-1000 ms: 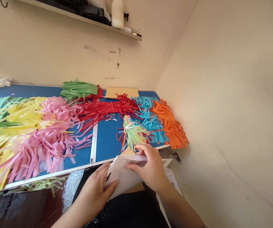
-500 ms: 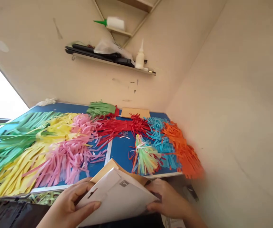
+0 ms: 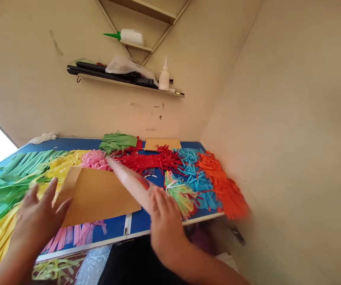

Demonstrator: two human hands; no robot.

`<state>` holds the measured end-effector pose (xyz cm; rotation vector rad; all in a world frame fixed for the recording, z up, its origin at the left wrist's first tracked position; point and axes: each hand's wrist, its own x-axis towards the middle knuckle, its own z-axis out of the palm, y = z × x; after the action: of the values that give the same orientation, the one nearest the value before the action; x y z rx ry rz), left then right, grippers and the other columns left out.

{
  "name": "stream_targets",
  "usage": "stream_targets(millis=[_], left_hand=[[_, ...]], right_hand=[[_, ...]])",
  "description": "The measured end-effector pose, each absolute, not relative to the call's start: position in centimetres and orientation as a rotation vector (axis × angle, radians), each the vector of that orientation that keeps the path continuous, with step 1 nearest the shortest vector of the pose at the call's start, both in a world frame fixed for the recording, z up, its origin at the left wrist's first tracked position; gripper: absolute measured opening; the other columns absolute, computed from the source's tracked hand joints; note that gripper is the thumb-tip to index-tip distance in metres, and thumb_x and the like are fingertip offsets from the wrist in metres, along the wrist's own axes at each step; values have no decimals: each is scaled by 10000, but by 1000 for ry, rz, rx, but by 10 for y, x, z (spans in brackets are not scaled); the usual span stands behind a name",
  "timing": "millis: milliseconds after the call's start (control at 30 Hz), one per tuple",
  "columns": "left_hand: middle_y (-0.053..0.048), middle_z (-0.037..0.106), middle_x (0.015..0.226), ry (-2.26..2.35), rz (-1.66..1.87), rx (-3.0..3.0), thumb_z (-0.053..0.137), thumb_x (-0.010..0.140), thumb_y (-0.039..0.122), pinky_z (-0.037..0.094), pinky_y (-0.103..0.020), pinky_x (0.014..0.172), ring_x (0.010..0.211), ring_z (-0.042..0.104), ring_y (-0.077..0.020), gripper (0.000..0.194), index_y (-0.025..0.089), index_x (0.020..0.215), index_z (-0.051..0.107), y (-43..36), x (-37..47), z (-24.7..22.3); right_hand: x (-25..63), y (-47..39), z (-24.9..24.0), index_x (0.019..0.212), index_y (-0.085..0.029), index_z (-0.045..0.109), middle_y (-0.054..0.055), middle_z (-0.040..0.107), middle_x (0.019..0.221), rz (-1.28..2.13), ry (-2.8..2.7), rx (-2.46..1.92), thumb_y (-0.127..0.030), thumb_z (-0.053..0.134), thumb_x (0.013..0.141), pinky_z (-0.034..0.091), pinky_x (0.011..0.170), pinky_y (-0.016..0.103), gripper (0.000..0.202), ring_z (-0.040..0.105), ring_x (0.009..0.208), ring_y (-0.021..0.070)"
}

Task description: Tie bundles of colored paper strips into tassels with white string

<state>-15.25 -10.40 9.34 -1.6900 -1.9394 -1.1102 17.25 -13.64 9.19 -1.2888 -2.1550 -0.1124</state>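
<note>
A tan paper envelope (image 3: 99, 196) lies at a slant on the table over pink paper fringe (image 3: 95, 160). My left hand (image 3: 38, 219) is at its left end, fingers spread, the thumb over the envelope's edge; I cannot tell if it presses on it. To the right, my right hand (image 3: 167, 225) grips a flat white packet (image 3: 131, 184), tilted and blurred, with a reddish patch on it. Beyond that hand sits a multicoloured paper tassel (image 3: 180, 192), tied near its top with white string.
Green (image 3: 13, 190), yellow (image 3: 66, 162), red (image 3: 141, 162), blue (image 3: 203, 178) and orange fringe (image 3: 224, 184) covers much of the blue table (image 3: 108, 233). Another tan envelope (image 3: 163, 144) lies by the wall. Above, a shelf (image 3: 117, 82) carries a white bottle (image 3: 164, 79).
The tan envelope and white packet, held together before, are now apart. The envelope lies on the table, my left hand has opened and moved left, and my right hand has lifted the packet.
</note>
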Motion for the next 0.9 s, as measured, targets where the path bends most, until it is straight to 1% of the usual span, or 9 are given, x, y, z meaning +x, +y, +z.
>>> stream_targets(millis=[67,167,233,300,367,433,600,700,900], left_hand=[[-180,292,1584,-1880,-1121,-1556,477,877,558,314,-702,1081,1403,307,-488,690,133,1420,463,-103,-123,93],[-132,507,1453,-1719,-1186,-1851,510,917,430,394,-544,1105,1317,495,-340,498,207,1363,511,-118,-73,75],[-127,588,1359,-1661,-1118,-2083,513,917,403,387,-503,1111,1292,522,-304,427,234,1306,554,-128,-38,51],[-162,560,1395,-1711,-949,-2175,545,876,425,311,-563,1135,1362,440,-353,487,214,1314,560,-133,-7,26],[-223,460,1477,-1828,-752,-2172,609,795,456,209,-666,1127,1424,302,-446,624,166,1345,550,-134,16,6],[-249,414,1504,-1898,-612,-2170,615,763,418,188,-684,1116,1438,249,-471,661,136,1356,546,-131,27,-6],[-210,577,1378,-1798,-567,-2195,496,812,286,268,-607,1127,1357,428,-413,524,106,1292,605,-124,17,-15],[-178,613,1347,-1756,-581,-2174,429,854,265,267,-632,1123,1331,467,-392,476,136,1268,627,-121,13,-14],[-187,610,1348,-1741,-572,-2153,377,897,269,343,-617,1080,1310,487,-405,483,86,1264,632,-120,22,-4]], right_hand=[[150,-135,72,1510,-85,333,231,405,1504,15,-2320,-1269,-81,472,878,441,1043,577,647,436,1359,366],[157,-134,59,1476,-131,393,184,454,1485,340,-2384,-1155,-212,575,858,439,1063,510,649,474,1328,327],[175,-131,55,1304,-156,579,136,595,1342,480,-2230,-1257,-216,562,872,451,1053,424,437,555,1232,262],[190,-129,48,1044,-156,694,102,692,1132,569,-2116,-1410,-137,510,878,489,981,350,249,631,1081,213],[197,-128,39,915,-156,711,81,717,1021,622,-2121,-1495,-71,491,851,510,920,312,244,660,982,193],[200,-124,33,941,-165,715,75,719,1039,594,-2165,-1466,-75,505,845,508,922,311,248,661,990,196],[214,-75,47,1191,-185,655,143,621,1278,156,-2040,-1522,-239,519,935,418,1051,450,295,564,1192,267],[229,-31,54,1426,-189,474,207,416,1493,128,-2123,-1802,-299,700,832,336,1064,613,646,440,1322,395],[258,-25,86,1511,-215,354,159,366,1538,184,-2142,-1759,-94,502,880,448,1036,455,660,514,1283,299]])
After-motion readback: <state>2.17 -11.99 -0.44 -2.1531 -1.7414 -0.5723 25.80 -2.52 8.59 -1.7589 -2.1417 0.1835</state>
